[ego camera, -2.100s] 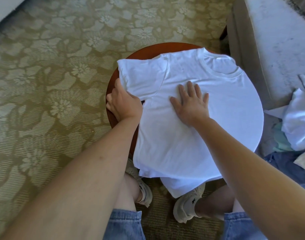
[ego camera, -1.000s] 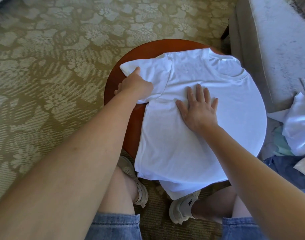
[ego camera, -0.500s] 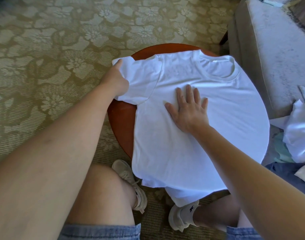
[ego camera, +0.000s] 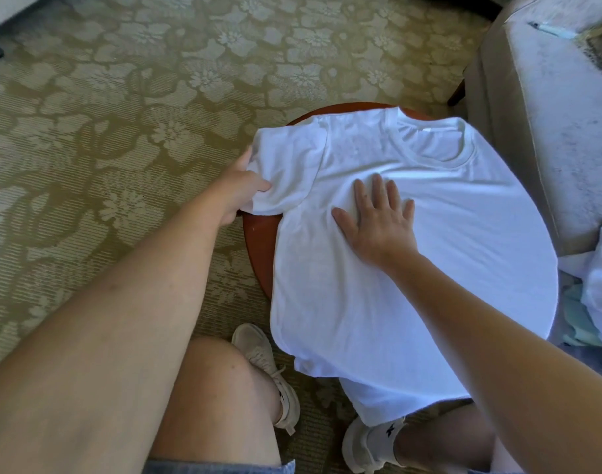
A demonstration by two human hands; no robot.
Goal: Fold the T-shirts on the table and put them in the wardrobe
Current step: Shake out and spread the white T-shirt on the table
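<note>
A white T-shirt (ego camera: 429,268) lies spread face up over a small round reddish-brown table (ego camera: 258,254), its collar at the far side and its hem hanging over the near edge. My left hand (ego camera: 238,189) grips the outer edge of the left sleeve at the table's left rim, thumb on top of the cloth. My right hand (ego camera: 378,220) lies flat on the shirt's chest with the fingers spread, pressing the cloth down.
A grey upholstered armchair (ego camera: 549,124) stands close to the table's right. More white and coloured clothes (ego camera: 600,295) are heaped at the right edge. Patterned carpet (ego camera: 121,131) covers the floor to the left. My knees and shoes are under the table's near edge.
My left hand has gone from the table's near left edge to the sleeve's outer edge and drawn the sleeve out to the left. My right hand has stayed flat on the chest.
</note>
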